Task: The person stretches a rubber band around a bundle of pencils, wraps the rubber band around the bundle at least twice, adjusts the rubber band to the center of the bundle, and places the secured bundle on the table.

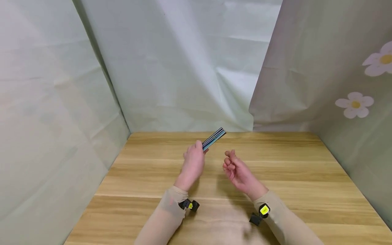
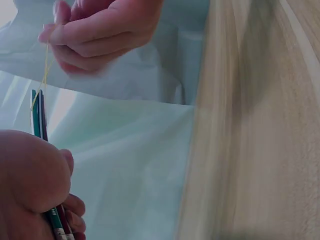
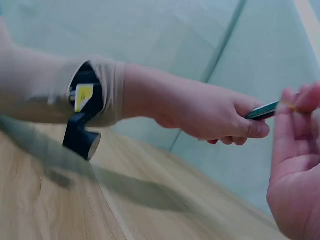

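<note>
My left hand [image 1: 194, 161] grips a slim bundle of pencils [image 1: 214, 137] above the table, tilted up to the right. In the left wrist view, green and dark red pencils [image 2: 37, 112] stick out past the thumb. A thin yellow rubber band [image 2: 46, 72] runs, stretched and crossed, from the pencils' ends to my right hand [image 2: 105, 32]. Its thumb and finger pinch the band. In the head view the right hand [image 1: 240, 173] is to the right of the bundle, apart from it, fingers curled. Whether the band goes fully round the pencils cannot be made out.
Both hands are over a wood-grain table [image 1: 137, 183]. Pale cloth [image 1: 196, 68] hangs behind it and at the sides, with white flowers [image 1: 355, 104] on the right. Small black cameras [image 1: 194, 205] are strapped to both wrists over beige sleeves.
</note>
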Tool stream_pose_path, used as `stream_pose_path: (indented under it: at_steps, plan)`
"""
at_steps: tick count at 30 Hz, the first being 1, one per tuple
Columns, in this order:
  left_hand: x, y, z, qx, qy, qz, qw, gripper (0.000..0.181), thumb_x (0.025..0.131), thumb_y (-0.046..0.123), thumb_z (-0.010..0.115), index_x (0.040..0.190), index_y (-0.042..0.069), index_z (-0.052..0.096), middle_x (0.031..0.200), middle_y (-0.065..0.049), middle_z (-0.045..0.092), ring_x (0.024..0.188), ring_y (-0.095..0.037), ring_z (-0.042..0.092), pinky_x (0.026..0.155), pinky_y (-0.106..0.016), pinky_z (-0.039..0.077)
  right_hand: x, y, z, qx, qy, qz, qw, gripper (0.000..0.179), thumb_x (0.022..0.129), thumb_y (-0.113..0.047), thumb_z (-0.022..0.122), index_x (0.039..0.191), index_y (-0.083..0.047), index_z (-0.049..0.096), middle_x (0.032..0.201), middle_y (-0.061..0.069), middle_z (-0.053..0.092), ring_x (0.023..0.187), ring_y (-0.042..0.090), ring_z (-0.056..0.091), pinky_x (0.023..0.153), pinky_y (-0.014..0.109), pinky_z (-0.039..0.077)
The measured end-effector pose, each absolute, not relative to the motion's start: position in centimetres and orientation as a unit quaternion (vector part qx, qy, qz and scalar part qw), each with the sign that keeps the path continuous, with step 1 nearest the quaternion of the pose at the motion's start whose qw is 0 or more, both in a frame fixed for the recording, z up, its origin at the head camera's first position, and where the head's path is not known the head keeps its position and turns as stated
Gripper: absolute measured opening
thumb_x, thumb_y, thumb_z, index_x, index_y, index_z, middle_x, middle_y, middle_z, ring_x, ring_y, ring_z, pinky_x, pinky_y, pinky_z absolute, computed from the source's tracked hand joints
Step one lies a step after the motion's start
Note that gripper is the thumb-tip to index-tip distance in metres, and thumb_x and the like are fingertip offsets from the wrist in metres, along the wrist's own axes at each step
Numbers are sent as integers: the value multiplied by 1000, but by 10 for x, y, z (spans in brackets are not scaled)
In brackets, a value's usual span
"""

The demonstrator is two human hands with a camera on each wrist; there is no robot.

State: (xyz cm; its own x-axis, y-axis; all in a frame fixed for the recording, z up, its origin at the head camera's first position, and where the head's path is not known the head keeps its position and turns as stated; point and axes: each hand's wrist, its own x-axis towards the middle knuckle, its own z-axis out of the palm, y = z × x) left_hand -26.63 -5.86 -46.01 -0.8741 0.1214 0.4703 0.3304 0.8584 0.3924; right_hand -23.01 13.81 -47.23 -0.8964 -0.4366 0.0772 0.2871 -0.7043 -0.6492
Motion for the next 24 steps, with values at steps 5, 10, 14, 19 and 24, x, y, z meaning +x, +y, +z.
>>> stream_pose_path:
  at_steps: [5,10,14,19,24]
  plan:
    - [-266,-56,-459,-112,-941,-254,196,24,109,24,63,102,6,50,84,-9,60,76,-30,57,61,-41,39,-230,140,-468,-144,306,-926,166,38,109,-44,47,137,-23,61,79,-11,57,70,-1,57,85,17,55]
    - [-265,-56,-464,-121,-940,-237,215,25,107,24,66,101,5,50,87,-10,62,79,-32,59,64,-42,41,-231,135,-458,-98,312,-929,174,68,110,-47,41,169,-17,25,94,-10,59,66,-5,52,78,13,53]
    - [-263,-56,-463,-169,-939,-178,242,20,104,16,70,103,6,53,91,-9,62,83,-28,55,70,-39,39,-233,140,-452,-71,306,-924,215,62,106,-51,46,143,-2,54,98,-3,63,61,-5,50,71,11,51]
    - [-257,-63,-462,-228,-939,-83,242,18,96,-6,62,106,7,53,96,-7,61,87,-26,49,73,-38,33,-237,158,-449,-63,359,-909,201,49,104,-57,58,107,-9,67,90,-3,64,54,-7,42,63,9,48]
    - [-254,-71,-463,-258,-937,-24,235,23,93,-10,56,108,8,52,99,-7,60,90,-25,48,74,-39,35,-243,169,-449,-62,550,-819,153,36,107,-41,68,119,-8,72,79,-6,56,52,-1,37,63,16,48]
